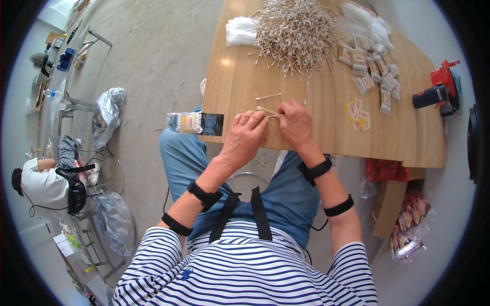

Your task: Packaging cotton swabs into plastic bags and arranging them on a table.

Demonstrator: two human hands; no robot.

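Both of my hands meet near the table's front edge, fingers closed. Between them are a few cotton swabs (267,110). My right hand (295,126) pinches their right ends, and my left hand (247,133) has its curled fingertips at their left side; the exact grip is partly hidden by the fingers. Just beyond my hands, a single cotton swab (268,96) lies on the wood. A large heap of loose cotton swabs (296,33) covers the far middle. Left of my left hand, a clear bag packed with swabs and a yellow card (190,123) sits at the table corner.
On the wooden table (229,76), white plastic bags (241,31) lie beside the heap. Filled swab packs (375,64), clear bags (365,18) and yellow cards (357,114) are on the right, near a dark bottle (430,96). Another person (48,183) sits at far left.
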